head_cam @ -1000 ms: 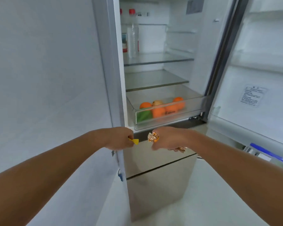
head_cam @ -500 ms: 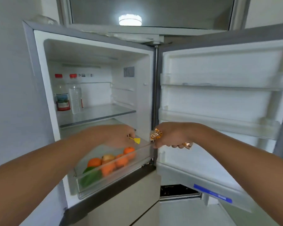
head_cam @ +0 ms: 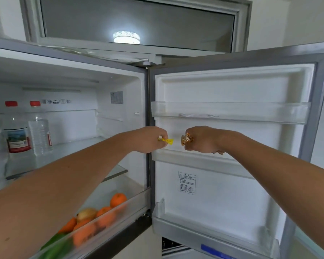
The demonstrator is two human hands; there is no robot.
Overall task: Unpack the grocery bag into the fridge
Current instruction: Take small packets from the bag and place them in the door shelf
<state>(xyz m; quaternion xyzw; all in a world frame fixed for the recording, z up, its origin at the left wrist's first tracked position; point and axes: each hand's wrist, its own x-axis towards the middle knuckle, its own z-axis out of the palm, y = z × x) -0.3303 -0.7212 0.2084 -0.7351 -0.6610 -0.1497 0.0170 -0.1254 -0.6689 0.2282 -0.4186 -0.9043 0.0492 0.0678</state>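
The fridge stands open, its door (head_cam: 232, 86) swung to the right. My left hand (head_cam: 150, 139) is closed on a small yellow-wrapped sweet (head_cam: 166, 140), whose twisted end sticks out of the fist. My right hand (head_cam: 202, 140) is a fist around gold-wrapped sweets (head_cam: 186, 139), with wrapper showing at both sides of it. Both fists hover side by side in front of the door's middle shelf (head_cam: 204, 161), just above its rim.
Two clear bottles with red caps (head_cam: 17, 131) stand on the glass shelf (head_cam: 79, 146) at left. The pulled-out crisper drawer (head_cam: 131, 204) holds oranges, an onion and something green. The door's upper bin (head_cam: 230, 111) and bottom bin (head_cam: 213, 238) hold nothing visible.
The view has tilted upward from the drawer to the door. Both fists have risen and shifted right, from in front of the drawer to the door's middle shelf, still holding the sweets.
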